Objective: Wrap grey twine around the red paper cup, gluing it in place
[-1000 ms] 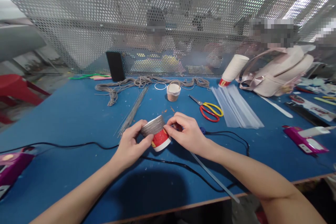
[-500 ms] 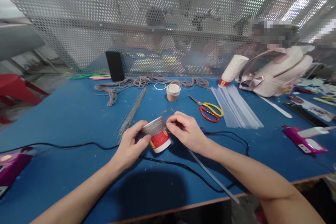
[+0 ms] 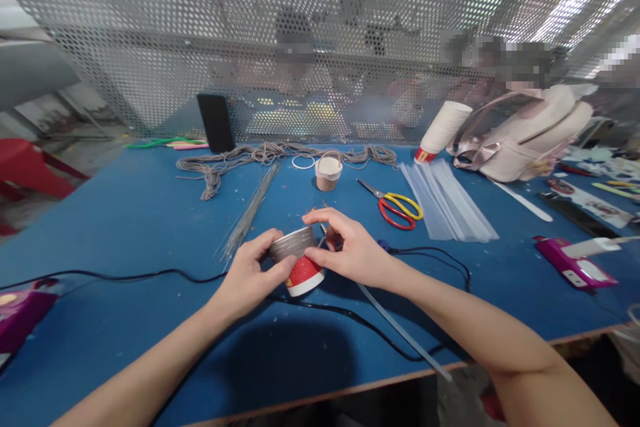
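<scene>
A red and white paper cup (image 3: 306, 276) is held tilted above the blue table, its upper part wrapped with grey cord (image 3: 295, 244). My left hand (image 3: 254, 268) grips the cup from the left, thumb on the front. On the right side, my right hand (image 3: 346, 248) has its thumb and forefinger against the cup, with the other fingers curled. Beneath that hand a clear glue stick (image 3: 400, 328) runs toward the table's front edge; its upper end is hidden.
Scissors (image 3: 397, 207), a small wrapped cup (image 3: 328, 175), wires (image 3: 253, 210), grey cord bundles (image 3: 213, 167) and clear strips (image 3: 447, 203) lie beyond my hands. A black cable (image 3: 345, 311) crosses the table. Stacked cups (image 3: 443, 131) stand near a backpack (image 3: 530, 140).
My right hand has moved slightly left onto the cup, its thumb and forefinger now spread against it. My left hand still holds the cup. The view has shifted slightly.
</scene>
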A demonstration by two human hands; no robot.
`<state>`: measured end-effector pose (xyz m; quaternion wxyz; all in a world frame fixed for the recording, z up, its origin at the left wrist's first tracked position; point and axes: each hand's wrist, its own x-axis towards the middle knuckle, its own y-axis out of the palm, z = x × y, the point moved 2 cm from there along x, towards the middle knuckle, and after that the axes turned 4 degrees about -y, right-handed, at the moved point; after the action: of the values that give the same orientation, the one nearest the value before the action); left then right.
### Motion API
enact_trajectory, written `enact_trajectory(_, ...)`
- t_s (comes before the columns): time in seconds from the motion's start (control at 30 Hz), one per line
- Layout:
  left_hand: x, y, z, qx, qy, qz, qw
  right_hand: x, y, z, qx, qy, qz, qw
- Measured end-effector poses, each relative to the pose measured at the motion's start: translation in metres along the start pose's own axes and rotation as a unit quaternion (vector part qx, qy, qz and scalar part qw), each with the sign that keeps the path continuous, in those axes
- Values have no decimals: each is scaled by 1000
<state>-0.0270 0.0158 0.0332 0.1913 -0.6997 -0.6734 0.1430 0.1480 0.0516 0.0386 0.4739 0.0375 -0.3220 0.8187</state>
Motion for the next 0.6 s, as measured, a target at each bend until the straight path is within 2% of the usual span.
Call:
enact_trajectory(0.13, 1, 1, 1, -35, -4, 7, 999, 1, 1, 2, 40, 37, 35, 998)
enact_trajectory(0.27, 3, 1, 4, -51, -5, 3, 999, 2, 1, 2, 60, 22, 21, 998)
enact_trajectory(0.6, 6, 3, 3, -15, -6, 22, 1000, 2, 2, 1, -100, -67, 23, 992)
